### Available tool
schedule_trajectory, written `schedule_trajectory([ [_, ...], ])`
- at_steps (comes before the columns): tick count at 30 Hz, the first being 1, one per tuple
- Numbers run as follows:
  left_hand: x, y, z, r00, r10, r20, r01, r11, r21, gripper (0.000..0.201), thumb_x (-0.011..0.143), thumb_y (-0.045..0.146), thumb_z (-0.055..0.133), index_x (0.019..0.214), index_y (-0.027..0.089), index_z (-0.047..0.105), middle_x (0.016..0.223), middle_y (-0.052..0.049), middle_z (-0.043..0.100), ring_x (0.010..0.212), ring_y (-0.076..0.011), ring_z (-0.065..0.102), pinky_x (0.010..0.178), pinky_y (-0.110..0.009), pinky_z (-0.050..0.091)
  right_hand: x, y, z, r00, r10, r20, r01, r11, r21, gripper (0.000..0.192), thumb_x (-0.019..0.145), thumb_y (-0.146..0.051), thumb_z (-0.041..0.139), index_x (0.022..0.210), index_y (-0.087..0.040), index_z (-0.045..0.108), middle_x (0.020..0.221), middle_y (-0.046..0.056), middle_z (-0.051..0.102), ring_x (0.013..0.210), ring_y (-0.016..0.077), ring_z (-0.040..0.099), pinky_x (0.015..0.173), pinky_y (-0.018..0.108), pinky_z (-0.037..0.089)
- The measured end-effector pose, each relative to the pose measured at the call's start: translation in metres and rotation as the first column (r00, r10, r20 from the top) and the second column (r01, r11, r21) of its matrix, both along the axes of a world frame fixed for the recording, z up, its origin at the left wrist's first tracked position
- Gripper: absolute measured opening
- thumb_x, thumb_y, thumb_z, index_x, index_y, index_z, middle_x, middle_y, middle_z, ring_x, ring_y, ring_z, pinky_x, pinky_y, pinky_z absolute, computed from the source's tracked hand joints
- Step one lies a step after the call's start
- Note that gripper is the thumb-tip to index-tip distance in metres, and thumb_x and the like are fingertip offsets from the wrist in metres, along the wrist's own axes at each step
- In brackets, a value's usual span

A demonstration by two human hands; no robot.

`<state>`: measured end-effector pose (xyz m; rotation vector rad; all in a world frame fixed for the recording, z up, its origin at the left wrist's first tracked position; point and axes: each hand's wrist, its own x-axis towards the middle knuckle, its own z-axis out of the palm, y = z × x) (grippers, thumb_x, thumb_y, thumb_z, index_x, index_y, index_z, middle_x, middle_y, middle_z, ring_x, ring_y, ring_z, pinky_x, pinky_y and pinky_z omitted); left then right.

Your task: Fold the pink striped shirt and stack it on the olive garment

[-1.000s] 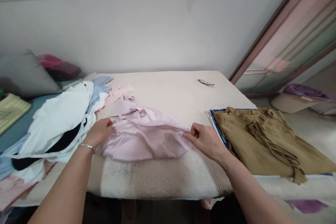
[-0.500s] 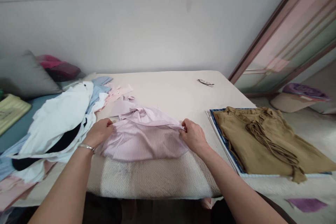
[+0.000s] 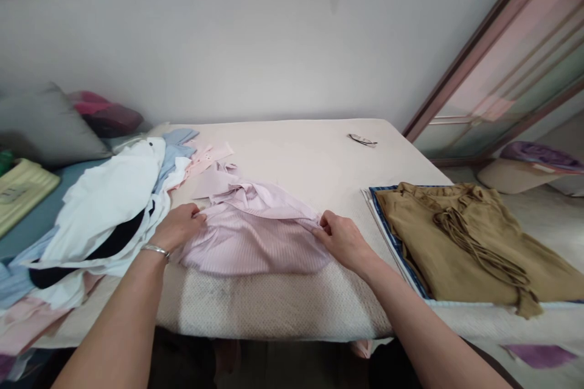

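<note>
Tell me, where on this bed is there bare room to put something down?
The widest bare patch is the cream mattress top behind the pink shirt, between the clothes pile and the glasses. A narrow strip lies between the shirt and the tan garment. The left side is crowded.

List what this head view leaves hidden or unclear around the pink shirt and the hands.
- Pink shirt: its underside and lower folds, hidden by its own top layer.
- Left hand and right hand: fingertips tucked into the cloth.
- Laundry pile: cut off by the left edge.
- Small dark item: too small to identify.
- Tan garment: covers what lies beneath.
</note>
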<state>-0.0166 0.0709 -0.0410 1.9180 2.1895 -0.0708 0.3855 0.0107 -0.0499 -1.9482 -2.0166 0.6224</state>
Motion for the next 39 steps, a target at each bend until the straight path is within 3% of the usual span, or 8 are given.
schedule_trajectory([
  [6, 0.003, 0.0, 0.001, 1.0, 0.0, 0.013, 0.0, 1.0, 0.012, 0.026, 0.084, 0.04, 0.051, 0.087, 0.02, 0.066, 0.095, -0.011, 0.072, 0.088, -0.0282, 0.065, 0.072, -0.035, 0.045, -0.007, -0.002, -0.003, 0.991, -0.023, 0.135, 0.025, 1.0, -0.017, 0.02, 0.087, -0.024, 0.06, 0.107, -0.022, 0.057, 0.083, 0.005, 0.068, 0.075, 0.0202, 0.063, 0.062, 0.027, 0.031],
  [10, -0.002, -0.002, 0.005, 0.995, 0.064, 0.083, -0.067, 0.997, 0.046, 0.02, 0.084, 0.031, 0.051, 0.089, 0.019, 0.067, 0.095, -0.009, 0.073, 0.089, -0.0263, 0.066, 0.075, -0.033, 0.045, -0.005, -0.002, -0.001, 0.98, 0.051, 0.195, -0.054, 0.998, 0.012, 0.008, 0.091, -0.023, 0.055, 0.094, -0.022, 0.062, 0.089, 0.006, 0.07, 0.079, 0.0191, 0.063, 0.063, 0.028, 0.029],
  [14, -0.009, -0.007, 0.011, 0.978, 0.134, 0.162, -0.154, 0.981, 0.117, 0.021, 0.086, 0.025, 0.048, 0.092, 0.019, 0.068, 0.096, -0.008, 0.073, 0.09, -0.0231, 0.066, 0.075, -0.031, 0.044, -0.001, -0.001, -0.002, 0.961, 0.079, 0.266, -0.089, 0.996, 0.025, 0.016, 0.094, -0.027, 0.051, 0.085, -0.022, 0.063, 0.087, 0.007, 0.07, 0.078, 0.0193, 0.063, 0.062, 0.029, 0.028],
  [21, 0.018, -0.017, 0.02, 0.974, 0.018, 0.226, -0.079, 0.961, 0.265, 0.019, 0.084, 0.037, 0.059, 0.081, 0.021, 0.068, 0.089, -0.005, 0.073, 0.085, -0.0211, 0.065, 0.077, -0.03, 0.044, 0.002, 0.001, -0.003, 0.954, 0.111, 0.278, -0.113, 0.994, -0.011, 0.025, 0.098, -0.034, 0.046, 0.09, -0.023, 0.067, 0.09, 0.007, 0.07, 0.082, 0.0219, 0.065, 0.063, 0.03, 0.03],
  [25, 0.045, -0.025, 0.015, 0.997, 0.052, 0.05, -0.06, 0.982, 0.181, 0.034, 0.081, 0.054, 0.063, 0.087, 0.021, 0.066, 0.096, -0.009, 0.072, 0.092, -0.0271, 0.065, 0.075, -0.033, 0.045, 0.003, 0.002, -0.007, 0.949, 0.13, 0.288, -0.134, 0.991, -0.006, 0.026, 0.098, -0.034, 0.046, 0.091, -0.023, 0.068, 0.09, 0.007, 0.07, 0.083, 0.0223, 0.065, 0.064, 0.03, 0.032],
  [28, 0.053, -0.027, 0.006, 0.998, 0.023, -0.054, -0.018, 0.997, 0.081, 0.035, 0.08, 0.049, 0.065, 0.098, 0.019, 0.065, 0.107, -0.014, 0.07, 0.1, -0.0307, 0.065, 0.078, -0.036, 0.046, 0.004, 0.002, -0.009, 0.943, 0.137, 0.304, -0.144, 0.99, -0.002, 0.026, 0.097, -0.033, 0.046, 0.09, -0.023, 0.068, 0.09, 0.006, 0.07, 0.083, 0.0226, 0.065, 0.064, 0.03, 0.032],
  [33, 0.051, -0.021, -0.003, 0.999, 0.017, -0.034, -0.015, 0.998, 0.057, 0.021, 0.081, 0.031, 0.061, 0.097, 0.02, 0.067, 0.108, -0.013, 0.07, 0.104, -0.0293, 0.064, 0.08, -0.035, 0.046, 0.003, 0.002, -0.008, 0.951, 0.116, 0.288, -0.12, 0.993, -0.002, 0.023, 0.096, -0.032, 0.048, 0.093, -0.024, 0.068, 0.092, 0.006, 0.072, 0.083, 0.0226, 0.065, 0.062, 0.03, 0.031],
  [39, 0.044, -0.018, 0.005, 1.0, 0.005, -0.018, -0.004, 0.998, 0.065, 0.013, 0.083, 0.035, 0.063, 0.083, 0.022, 0.069, 0.1, -0.009, 0.072, 0.098, -0.0269, 0.065, 0.076, -0.033, 0.044, 0.006, 0.004, -0.004, 0.953, 0.093, 0.29, -0.098, 0.995, 0.003, 0.019, 0.096, -0.032, 0.05, 0.094, -0.023, 0.067, 0.093, 0.006, 0.071, 0.083, 0.0218, 0.064, 0.062, 0.029, 0.029],
])
